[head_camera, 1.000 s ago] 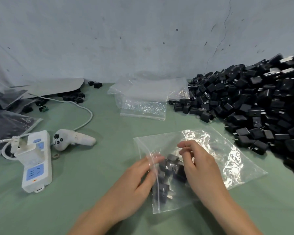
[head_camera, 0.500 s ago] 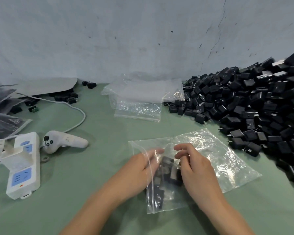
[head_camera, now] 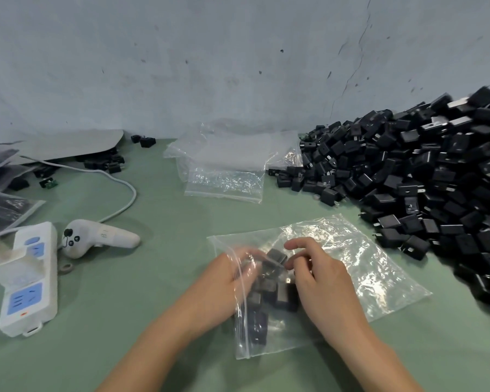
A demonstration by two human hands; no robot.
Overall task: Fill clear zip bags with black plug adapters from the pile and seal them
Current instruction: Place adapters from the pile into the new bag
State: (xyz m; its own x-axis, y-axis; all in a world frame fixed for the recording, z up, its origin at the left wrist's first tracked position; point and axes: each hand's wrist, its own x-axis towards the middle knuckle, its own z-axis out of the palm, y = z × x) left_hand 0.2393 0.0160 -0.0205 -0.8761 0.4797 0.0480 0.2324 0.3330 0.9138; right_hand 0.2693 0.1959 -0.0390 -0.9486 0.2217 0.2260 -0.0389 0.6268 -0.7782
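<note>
While it lies flat on the green table [head_camera: 125,321], a clear plastic zip bag [head_camera: 345,264] holds several black plug adapters [head_camera: 269,292] at its zip end. The left hand [head_camera: 221,290] grips that end with curled fingers, blurred behind film; the right hand [head_camera: 323,281] pinches the film over them. A heap of black adapters [head_camera: 422,176] lies just right.
</note>
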